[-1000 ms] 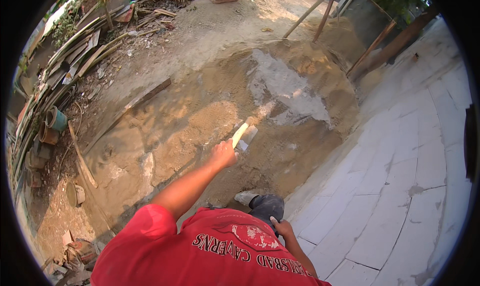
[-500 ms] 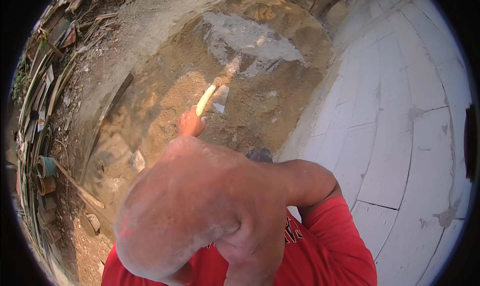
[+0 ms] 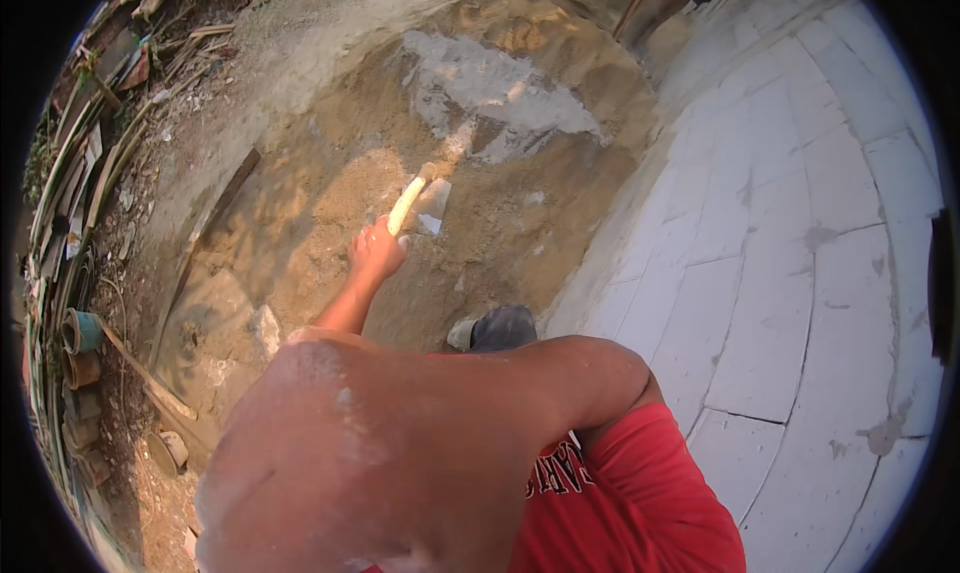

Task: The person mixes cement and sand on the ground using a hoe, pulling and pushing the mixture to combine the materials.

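My left hand (image 3: 378, 251) is closed round the pale wooden handle (image 3: 405, 207) of a hoe. The hoe's greyish blade (image 3: 434, 205) rests on a mound of brown sand (image 3: 330, 188). Just beyond it, grey powder (image 3: 500, 88), like cement, lies spread over the sand. My right arm (image 3: 570, 368) bends across in front of me, very near the camera and covering part of my left forearm. At its left end the limb is large and dusty; my right hand's fingers cannot be made out there. Whether they touch the handle is hidden.
A pale block wall (image 3: 750, 303) rises along the right. At top right are another person's limb (image 3: 675, 8) and a stick (image 3: 636, 9). On the left lie a plank (image 3: 215, 223), bamboo strips (image 3: 60, 213) and stacked pots (image 3: 82, 333). My dark trouser leg (image 3: 503, 328) shows below.
The near limb has shifted down and left, uncovering more of my left forearm and trouser leg. My left hand keeps its grip, and the hoe has hardly moved on the sand.
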### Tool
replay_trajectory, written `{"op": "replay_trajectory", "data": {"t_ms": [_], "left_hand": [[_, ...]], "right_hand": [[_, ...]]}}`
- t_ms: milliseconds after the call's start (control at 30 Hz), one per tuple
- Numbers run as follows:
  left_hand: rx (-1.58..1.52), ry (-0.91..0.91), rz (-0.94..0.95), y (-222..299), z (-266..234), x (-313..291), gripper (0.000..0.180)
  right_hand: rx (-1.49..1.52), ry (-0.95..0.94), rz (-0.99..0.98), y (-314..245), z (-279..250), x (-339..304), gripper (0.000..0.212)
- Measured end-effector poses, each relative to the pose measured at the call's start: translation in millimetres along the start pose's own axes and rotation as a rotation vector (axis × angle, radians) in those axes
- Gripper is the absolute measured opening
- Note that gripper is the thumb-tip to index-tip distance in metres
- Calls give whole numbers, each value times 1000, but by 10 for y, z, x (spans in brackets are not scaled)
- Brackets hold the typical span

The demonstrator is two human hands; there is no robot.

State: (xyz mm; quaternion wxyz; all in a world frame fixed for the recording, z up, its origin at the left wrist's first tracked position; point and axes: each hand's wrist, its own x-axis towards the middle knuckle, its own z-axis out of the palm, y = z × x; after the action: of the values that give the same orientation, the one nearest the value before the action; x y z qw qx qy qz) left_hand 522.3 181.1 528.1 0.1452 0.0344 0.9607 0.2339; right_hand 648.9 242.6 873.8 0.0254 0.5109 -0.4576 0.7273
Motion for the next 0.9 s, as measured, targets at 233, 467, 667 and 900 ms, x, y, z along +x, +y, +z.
{"op": "replay_trajectory", "data": {"t_ms": [233,467,667,900], "left_hand": [[-8,-19,-13,-92,76,20,53],[-7,41,-21,-171,-40,-98,48],[3,53,25,251,-64,226,46],[18,63,98,585,-42,662,52]], "right_hand": [[-776,181,1067,1016,-782,-1786,38],[-1170,815,1800,514,-929,-4508,60],[-1251,426,1935,125,-804,-6144,41],[-1091,322,1674,173,-779,-6454,34]]}}
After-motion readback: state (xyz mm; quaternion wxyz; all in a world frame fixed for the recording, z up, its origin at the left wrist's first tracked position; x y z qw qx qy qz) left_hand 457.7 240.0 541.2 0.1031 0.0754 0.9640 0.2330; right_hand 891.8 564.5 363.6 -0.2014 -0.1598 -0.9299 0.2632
